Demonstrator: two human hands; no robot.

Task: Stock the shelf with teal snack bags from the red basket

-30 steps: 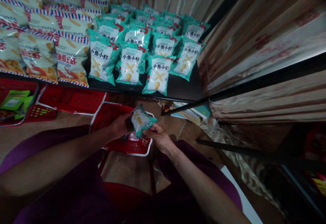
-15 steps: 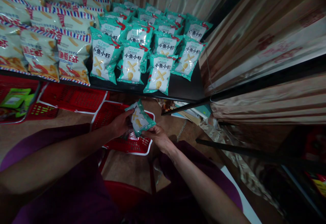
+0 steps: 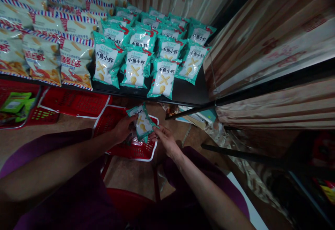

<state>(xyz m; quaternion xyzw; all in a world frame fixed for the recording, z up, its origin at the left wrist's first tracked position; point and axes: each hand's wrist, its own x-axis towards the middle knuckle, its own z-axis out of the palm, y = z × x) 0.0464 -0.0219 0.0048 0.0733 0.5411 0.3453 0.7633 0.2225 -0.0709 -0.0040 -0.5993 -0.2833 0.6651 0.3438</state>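
Between the left hand [image 3: 124, 129] and right hand [image 3: 165, 140] lies a teal bag [image 3: 141, 121], pinched by both, seemingly at its edges.

Two hands [image 3: 142, 132] hold a teal snack bag [image 3: 141, 121].

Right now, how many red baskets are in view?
3: left basket, holding green packets; middle basket beside it; right basket below the held bag. Others may be hidden.

Two hands [image 3: 123, 129]; one held bag [image 3: 141, 121]; three red baskets [image 3: 75, 101]
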